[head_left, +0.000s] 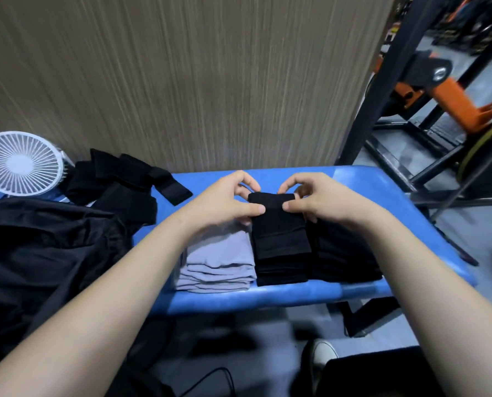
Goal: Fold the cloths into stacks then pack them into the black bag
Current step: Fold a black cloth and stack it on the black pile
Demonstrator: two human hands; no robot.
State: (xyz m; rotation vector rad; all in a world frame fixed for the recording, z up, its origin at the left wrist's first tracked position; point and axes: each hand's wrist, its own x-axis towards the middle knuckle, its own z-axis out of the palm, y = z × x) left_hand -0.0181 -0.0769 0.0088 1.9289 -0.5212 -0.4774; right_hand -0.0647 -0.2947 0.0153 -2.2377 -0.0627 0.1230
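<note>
A narrow folded black cloth (279, 233) lies on the middle stack on the blue padded bench (267, 296). My left hand (224, 199) and my right hand (316, 199) both pinch its far folded end, thumbs on top and fingers curled behind. A folded grey stack (219, 262) sits to its left and a black stack (345, 253) to its right. Unfolded black cloths (124, 179) lie in a heap at the bench's far left. The black bag (38, 253) slumps at the left, partly under my left forearm.
A white desk fan (19, 163) stands at the far left against the wood-grain wall. Black and orange gym equipment (428, 90) fills the right side beyond the bench. A white shoe (322, 356) and dark cables lie on the floor below.
</note>
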